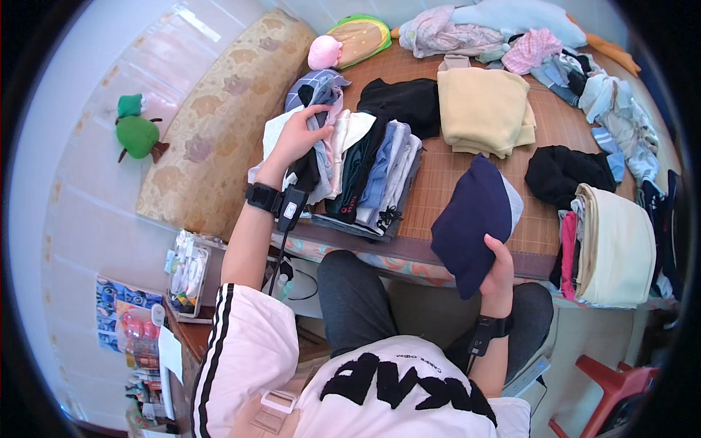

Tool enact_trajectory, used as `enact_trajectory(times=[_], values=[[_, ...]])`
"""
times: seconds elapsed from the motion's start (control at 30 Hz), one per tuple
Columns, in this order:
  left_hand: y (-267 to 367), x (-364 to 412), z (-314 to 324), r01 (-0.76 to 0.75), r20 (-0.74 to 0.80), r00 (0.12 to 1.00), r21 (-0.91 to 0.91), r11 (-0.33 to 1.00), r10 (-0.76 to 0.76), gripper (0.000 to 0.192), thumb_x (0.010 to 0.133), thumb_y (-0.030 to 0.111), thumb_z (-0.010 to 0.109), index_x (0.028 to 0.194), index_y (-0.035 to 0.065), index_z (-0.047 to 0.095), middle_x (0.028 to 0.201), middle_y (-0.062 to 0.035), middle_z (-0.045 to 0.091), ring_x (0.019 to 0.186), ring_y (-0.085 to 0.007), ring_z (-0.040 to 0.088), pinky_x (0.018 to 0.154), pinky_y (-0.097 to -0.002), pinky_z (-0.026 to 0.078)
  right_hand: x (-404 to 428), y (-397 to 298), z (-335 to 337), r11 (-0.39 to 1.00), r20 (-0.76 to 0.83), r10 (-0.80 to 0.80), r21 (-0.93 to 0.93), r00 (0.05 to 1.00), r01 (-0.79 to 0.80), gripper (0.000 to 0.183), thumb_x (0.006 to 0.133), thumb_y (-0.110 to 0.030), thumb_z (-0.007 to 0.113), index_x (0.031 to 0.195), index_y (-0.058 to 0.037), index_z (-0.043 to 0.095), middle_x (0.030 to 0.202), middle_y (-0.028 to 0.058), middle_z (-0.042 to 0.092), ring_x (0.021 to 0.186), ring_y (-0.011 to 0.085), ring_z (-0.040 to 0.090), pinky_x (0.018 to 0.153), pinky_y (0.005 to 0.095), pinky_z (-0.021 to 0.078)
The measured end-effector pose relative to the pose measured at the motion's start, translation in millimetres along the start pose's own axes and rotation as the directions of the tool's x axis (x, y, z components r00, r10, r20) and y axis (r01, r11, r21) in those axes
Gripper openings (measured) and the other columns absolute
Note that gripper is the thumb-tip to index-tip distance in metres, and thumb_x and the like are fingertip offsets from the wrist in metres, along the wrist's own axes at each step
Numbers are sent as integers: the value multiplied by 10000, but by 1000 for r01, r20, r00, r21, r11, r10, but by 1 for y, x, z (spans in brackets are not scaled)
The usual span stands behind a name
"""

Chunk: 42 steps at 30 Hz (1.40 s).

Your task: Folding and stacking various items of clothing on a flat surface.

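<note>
A folded dark navy garment (468,224) with a pale grey part at its right side is gripped in my right hand (497,268), above the front edge of the bamboo mat. My left hand (306,131) rests on the left end of a row of folded clothes (356,169), its fingers at grey-blue and pink cloth; whether they pinch it is unclear. The row holds white, dark green, black and blue pieces standing on edge on top of flat folded grey ones. Behind it lies a black folded garment (402,107), with a thick cream-yellow folded one (482,109) beside it.
Loose clothes (613,104) pile along the mat's far right rim. A black bundle (569,175) and a stack with a cream blanket (619,246) lie at the right. A patterned bolster (230,109) and plush toys (138,137) are at the left. A red plastic stool (608,383) stands lower right.
</note>
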State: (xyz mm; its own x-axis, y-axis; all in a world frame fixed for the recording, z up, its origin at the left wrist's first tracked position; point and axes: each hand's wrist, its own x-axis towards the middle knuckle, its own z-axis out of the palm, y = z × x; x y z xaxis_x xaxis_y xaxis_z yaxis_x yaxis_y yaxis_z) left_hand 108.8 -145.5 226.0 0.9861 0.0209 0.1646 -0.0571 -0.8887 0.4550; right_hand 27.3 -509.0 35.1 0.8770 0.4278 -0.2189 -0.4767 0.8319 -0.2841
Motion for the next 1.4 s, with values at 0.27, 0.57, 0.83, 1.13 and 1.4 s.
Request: enact_trajectory(times=[0.27, 0.57, 0.83, 1.13, 1.4], values=[[-8, 2, 3, -76, -30, 996, 78, 994, 79, 443, 759, 172, 679, 1166, 63, 543, 1033, -72, 602, 923, -134, 547, 842, -267, 421, -1, 1, 2, 1000, -13, -8, -9, 1000, 8, 511, 794, -101, 579, 1247, 40, 389, 1170, 176, 524, 1055, 287, 545, 909, 382, 446], [12, -3, 22, -1, -125, 991, 381, 925, 52, 522, 725, 151, 631, 1218, 84, 472, 1040, -257, 527, 964, -382, 543, 852, -380, 441, -1, -1, 2, 1000, -16, -8, -15, 1000, 7, 512, 795, -102, 580, 1248, 38, 387, 1168, 176, 525, 1055, 288, 544, 912, 384, 443], [-4, -4, 1, 13, -171, 985, 277, 961, 36, 601, 711, 97, 576, 1287, 84, 404, 1087, -261, 511, 1010, -385, 526, 884, -381, 422, 0, -2, 1, 1000, -16, -15, -9, 1000, 15, 492, 799, -97, 571, 1238, 42, 397, 1176, 175, 525, 1062, 288, 542, 903, 387, 450], [-32, -38, -41, -68, -333, 939, -424, 903, -86, 675, 676, 5, 585, 1316, 24, 371, 1200, -117, 491, 1023, -161, 501, 875, -259, 403, 8, -6, 36, 988, -28, -25, -156, 999, 21, 438, 826, -123, 562, 1207, 53, 437, 1130, 181, 557, 1015, 297, 572, 896, 396, 459], [-87, -94, -79, -213, -537, 831, -545, 811, -143, 673, 692, -18, 588, 1325, 8, 361, 1275, -114, 438, 1129, -174, 445, 958, -268, 342, 55, 24, 184, 972, 278, 169, -208, 945, -113, 358, 835, -137, 578, 1144, 26, 500, 1078, 138, 595, 936, 238, 606, 826, 347, 497]])
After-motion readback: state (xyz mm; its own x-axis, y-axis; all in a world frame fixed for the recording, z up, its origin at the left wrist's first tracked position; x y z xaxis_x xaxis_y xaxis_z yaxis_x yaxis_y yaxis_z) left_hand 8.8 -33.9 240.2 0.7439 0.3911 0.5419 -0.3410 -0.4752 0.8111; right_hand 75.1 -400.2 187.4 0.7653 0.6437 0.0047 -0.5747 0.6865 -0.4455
